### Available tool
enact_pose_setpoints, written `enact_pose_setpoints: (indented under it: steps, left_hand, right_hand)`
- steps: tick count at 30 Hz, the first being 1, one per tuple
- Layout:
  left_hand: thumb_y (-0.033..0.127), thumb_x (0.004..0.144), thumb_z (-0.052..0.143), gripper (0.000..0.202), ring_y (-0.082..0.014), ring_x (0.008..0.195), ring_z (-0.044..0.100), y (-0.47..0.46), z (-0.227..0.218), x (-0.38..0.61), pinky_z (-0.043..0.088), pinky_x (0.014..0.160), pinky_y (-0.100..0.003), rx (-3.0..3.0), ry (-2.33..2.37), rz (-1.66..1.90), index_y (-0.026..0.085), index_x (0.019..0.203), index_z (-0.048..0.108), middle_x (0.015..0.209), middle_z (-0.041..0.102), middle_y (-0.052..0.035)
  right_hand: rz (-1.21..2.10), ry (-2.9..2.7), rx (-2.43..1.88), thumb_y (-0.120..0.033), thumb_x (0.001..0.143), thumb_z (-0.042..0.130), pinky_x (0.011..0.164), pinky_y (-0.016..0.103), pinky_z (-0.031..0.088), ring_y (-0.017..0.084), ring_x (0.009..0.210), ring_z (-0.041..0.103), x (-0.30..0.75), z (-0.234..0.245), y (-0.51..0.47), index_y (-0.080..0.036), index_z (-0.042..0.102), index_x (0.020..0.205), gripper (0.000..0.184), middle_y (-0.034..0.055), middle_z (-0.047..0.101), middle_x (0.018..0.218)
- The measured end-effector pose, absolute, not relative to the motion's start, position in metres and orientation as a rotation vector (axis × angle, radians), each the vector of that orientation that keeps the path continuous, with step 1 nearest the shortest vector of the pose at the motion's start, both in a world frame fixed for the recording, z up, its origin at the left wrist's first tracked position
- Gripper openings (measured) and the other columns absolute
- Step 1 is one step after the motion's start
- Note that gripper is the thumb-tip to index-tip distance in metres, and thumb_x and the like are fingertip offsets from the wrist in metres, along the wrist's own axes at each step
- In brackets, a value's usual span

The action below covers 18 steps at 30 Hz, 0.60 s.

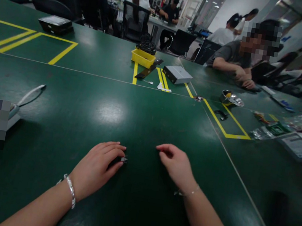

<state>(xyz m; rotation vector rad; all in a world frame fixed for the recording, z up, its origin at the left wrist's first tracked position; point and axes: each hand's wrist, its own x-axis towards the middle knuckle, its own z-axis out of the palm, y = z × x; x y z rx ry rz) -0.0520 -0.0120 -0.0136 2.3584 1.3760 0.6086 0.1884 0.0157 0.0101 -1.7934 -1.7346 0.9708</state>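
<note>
My left hand lies low over the green table, thumb and fingers closed round a small dark piece with a shiny metallic end. Most of that piece is hidden by the fingers, so its kind cannot be made out. To the right, and apart from it, is my right hand, its thumb and index finger brought together. Whatever may be between those fingertips is too small to name.
A yellow bin stands across the table, near a grey box and a dark strip. A black box sits far left. A white cable sticks up at left. Another person sits at far right.
</note>
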Motion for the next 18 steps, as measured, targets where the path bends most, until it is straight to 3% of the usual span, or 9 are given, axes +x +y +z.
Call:
enact_pose_setpoints:
  steps: [2,7,11,18]
  left_hand:
    - [0.028,0.081,0.046,0.017,-0.0194,0.108,0.049,-0.014,-0.013,-0.052,0.039,0.091,-0.042,2.361,1.360,0.622,0.023,0.094,0.055,0.107,0.060,-0.0027]
    - [0.026,0.081,0.047,0.018,-0.0197,0.102,0.052,-0.015,-0.011,-0.050,0.040,0.090,-0.042,2.320,1.373,0.656,0.023,0.096,0.055,0.097,0.062,-0.0022]
    - [0.025,0.080,0.048,0.016,-0.0172,0.092,0.055,-0.017,-0.007,-0.047,0.043,0.084,-0.037,2.236,1.381,0.655,0.024,0.094,0.056,0.092,0.063,-0.0011]
    - [0.025,0.079,0.048,0.014,-0.0163,0.082,0.057,-0.019,-0.002,-0.045,0.046,0.077,-0.035,2.143,1.379,0.631,0.023,0.092,0.055,0.087,0.062,-0.0009]
  right_hand:
    - [1.101,-1.738,-1.581,-0.020,0.074,0.050,0.071,0.027,0.046,0.012,0.074,0.058,0.156,0.003,0.004,-0.018,0.059,0.086,0.015,0.0017,0.062,0.083]
    - [1.263,-1.688,-1.358,-0.017,0.073,0.053,0.066,0.025,0.047,0.010,0.067,0.058,0.136,-0.008,-0.012,-0.019,0.058,0.082,0.011,-0.0003,0.062,0.077]
    - [1.298,-1.677,-1.299,-0.013,0.069,0.057,0.083,0.031,0.045,0.013,0.089,0.057,0.141,-0.006,-0.009,-0.020,0.061,0.077,0.011,0.0013,0.062,0.095]
    - [1.473,-1.562,-1.282,-0.010,0.073,0.051,0.082,0.031,0.048,0.013,0.089,0.060,0.139,-0.009,-0.009,-0.021,0.054,0.102,0.032,0.0015,0.064,0.094]
